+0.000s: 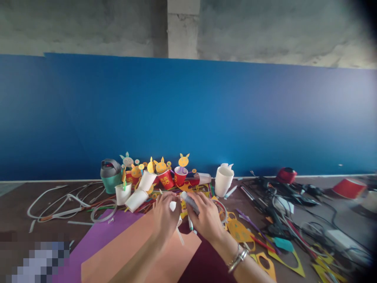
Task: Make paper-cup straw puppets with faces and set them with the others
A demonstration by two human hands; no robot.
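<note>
My right hand [206, 214] is closed around a short grey-white tube [190, 201] that looks like a glue stick; its label cannot be read. Close by on the left, my left hand [165, 212] has its fingers curled and pinches a small white paper piece [172, 205]. Both hands hover over an orange paper sheet [138, 239], which lies on a purple sheet [97, 236]. A thin white strip [180, 236] shows beneath my hands, and a white marker [191, 224] lies between them.
Behind my hands stand red paper cups [180, 177] with yellow animal-face cutouts, a tipped white cup [137, 200] and a green-and-grey container [110, 177]. An upright white cup [224, 181] is right of them. Yellow paper scraps [240, 230], a black glue gun [277, 222] and tangled cables crowd the right.
</note>
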